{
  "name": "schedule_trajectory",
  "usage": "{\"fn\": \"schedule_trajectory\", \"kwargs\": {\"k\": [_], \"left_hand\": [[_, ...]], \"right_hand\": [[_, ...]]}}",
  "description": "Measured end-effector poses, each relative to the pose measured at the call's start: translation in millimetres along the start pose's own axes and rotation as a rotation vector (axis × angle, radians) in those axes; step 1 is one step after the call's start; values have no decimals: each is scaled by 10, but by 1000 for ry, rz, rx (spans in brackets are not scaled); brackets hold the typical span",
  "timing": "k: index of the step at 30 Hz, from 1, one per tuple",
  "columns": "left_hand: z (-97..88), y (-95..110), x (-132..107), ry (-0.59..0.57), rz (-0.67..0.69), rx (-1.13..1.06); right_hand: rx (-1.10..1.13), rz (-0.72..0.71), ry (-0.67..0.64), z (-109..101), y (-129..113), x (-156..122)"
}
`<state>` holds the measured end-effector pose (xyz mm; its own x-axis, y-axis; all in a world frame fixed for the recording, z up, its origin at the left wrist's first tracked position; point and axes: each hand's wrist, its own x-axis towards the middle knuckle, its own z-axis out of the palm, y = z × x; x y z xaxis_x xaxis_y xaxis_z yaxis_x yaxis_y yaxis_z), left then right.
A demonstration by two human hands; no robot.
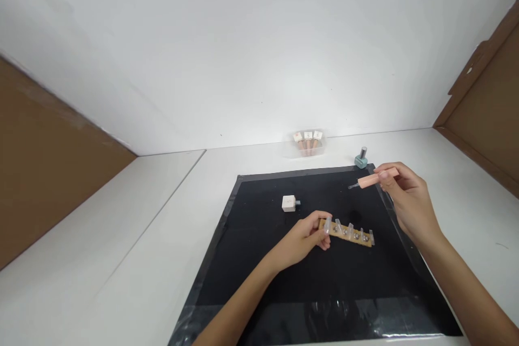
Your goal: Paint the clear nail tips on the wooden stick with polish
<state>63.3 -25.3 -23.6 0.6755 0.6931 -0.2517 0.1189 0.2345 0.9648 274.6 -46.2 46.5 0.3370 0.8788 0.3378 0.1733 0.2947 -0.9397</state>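
My left hand [306, 238] grips the left end of a narrow tan strip [346, 233] that carries several clear false nail tips in a row. The strip is held over the black mat, tilted slightly down to the right. Higher up on the right, my right hand [409, 197] pinches a peach nail polish brush [368, 180] by its long cap. Its dark bristle end points left, apart from the nail tips. A white nail polish bottle [288, 204] without its cap lies on the mat, its dark neck facing right.
A teal bottle with a silver cap [361, 158] stands by the far right corner of the black mat [251, 265]. Behind the mat, a clear tray [310, 152] holds three peach-capped bottles. Brown cardboard panels [48, 157] flank the white table at both sides, and a white wall rises behind.
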Motion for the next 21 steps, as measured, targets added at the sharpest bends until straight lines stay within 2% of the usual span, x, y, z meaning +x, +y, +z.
{"fn": "schedule_trajectory", "kwargs": {"k": [5, 9, 13, 16, 18, 20, 21], "left_hand": [[-114, 11, 15, -57, -172, 80], [-256, 136, -101, -69, -258, 206], [-473, 318, -251, 98, -227, 452], [-633, 358, -284, 401, -64, 639], [-712, 303, -257, 581, 40, 756], [-764, 203, -209, 653, 87, 808], [-782, 149, -182, 627, 80, 805]], "right_hand": [[6, 28, -4, -9, -26, 13], [8, 58, -18, -5, -45, 13], [11, 101, -41, 2, -44, 19], [10, 154, -75, 23, -34, 19], [11, 188, -98, 43, -22, 13], [15, 215, -118, 59, -10, 5], [18, 227, -127, 65, -4, 0]]}}
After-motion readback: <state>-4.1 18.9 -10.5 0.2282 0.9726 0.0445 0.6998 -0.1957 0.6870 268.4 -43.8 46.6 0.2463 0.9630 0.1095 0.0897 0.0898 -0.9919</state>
